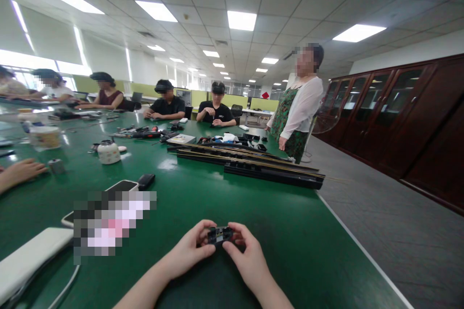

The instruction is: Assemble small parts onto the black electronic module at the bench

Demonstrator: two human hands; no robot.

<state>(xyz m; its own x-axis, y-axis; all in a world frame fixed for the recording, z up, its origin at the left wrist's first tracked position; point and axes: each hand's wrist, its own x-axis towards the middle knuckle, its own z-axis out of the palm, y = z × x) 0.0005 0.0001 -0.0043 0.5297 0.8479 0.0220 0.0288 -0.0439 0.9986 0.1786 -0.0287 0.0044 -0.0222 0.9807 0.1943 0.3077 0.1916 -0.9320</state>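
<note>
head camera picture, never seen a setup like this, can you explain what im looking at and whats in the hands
There is no robot here. One person wears a camera on their head, and this single picture looks forward and down from it. The two bare hands at the bottom, the left hand and the right hand, are the wearer's. Between them they hold a small dark part; its exact kind is unclear. On the green table lie long black pieces with thin rods on them, a pale jar and, at left, a long white object. The hand at the far left belongs to someone else.
</note>
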